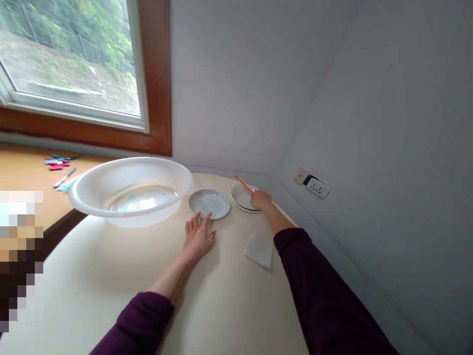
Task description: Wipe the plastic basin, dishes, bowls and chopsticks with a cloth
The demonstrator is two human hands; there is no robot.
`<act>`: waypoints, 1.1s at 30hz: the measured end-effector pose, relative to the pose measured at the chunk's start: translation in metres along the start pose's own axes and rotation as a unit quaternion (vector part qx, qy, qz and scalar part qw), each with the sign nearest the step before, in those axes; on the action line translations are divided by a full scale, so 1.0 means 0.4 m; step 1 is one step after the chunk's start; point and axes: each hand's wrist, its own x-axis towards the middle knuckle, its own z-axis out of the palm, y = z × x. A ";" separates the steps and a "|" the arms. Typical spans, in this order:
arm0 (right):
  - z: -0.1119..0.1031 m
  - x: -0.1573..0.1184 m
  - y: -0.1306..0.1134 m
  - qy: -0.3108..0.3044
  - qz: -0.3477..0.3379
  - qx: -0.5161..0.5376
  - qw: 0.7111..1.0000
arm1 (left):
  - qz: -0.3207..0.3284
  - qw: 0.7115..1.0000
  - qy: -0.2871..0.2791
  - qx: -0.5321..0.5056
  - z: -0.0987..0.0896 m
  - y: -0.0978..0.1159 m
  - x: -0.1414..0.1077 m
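Observation:
My left hand [198, 236] has its fingers spread at the near edge of a grey-blue plate [209, 203], holding nothing. Over the right side of a white bowl [242, 197] with a dark line near its base, my right hand [261, 199] is closed around an orange stick-like utensil [244, 184], which points up and to the left. The lower end of the utensil is hidden by the hand. A white folded cloth or tissue [258, 250] lies flat on the table below the bowl.
A large translucent basin [131, 187] stands on the cream table [92, 276] at the left. Behind it, a wooden surface [22, 172] holds a pen [64, 178] and small red and blue items [57, 161]. Walls with a socket [318, 188] border the right.

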 end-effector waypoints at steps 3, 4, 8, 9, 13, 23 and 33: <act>0.019 0.006 -0.006 -0.006 0.000 -0.008 1.000 | -0.003 1.000 -0.008 0.010 0.001 0.002 0.000; 0.023 0.007 -0.006 -0.009 0.001 -0.011 1.000 | -0.002 1.000 -0.009 0.012 0.001 0.003 0.000; 0.033 0.008 -0.003 -0.021 0.004 -0.019 1.000 | 0.002 1.000 -0.010 0.015 0.002 0.003 0.001; 0.035 0.007 -0.002 -0.023 0.004 -0.021 1.000 | 0.002 1.000 -0.011 0.014 0.002 0.003 0.002; 0.034 0.004 0.002 -0.026 -0.001 -0.023 0.999 | -0.001 1.000 -0.013 0.011 0.001 0.003 0.003; 0.018 -0.010 0.005 -0.026 -0.024 -0.018 0.999 | 0.000 1.000 -0.014 -0.003 -0.001 0.004 0.002; 0.020 -0.003 -0.010 -0.009 -0.031 -0.023 0.999 | 0.001 1.000 -0.006 -0.001 -0.001 0.005 0.001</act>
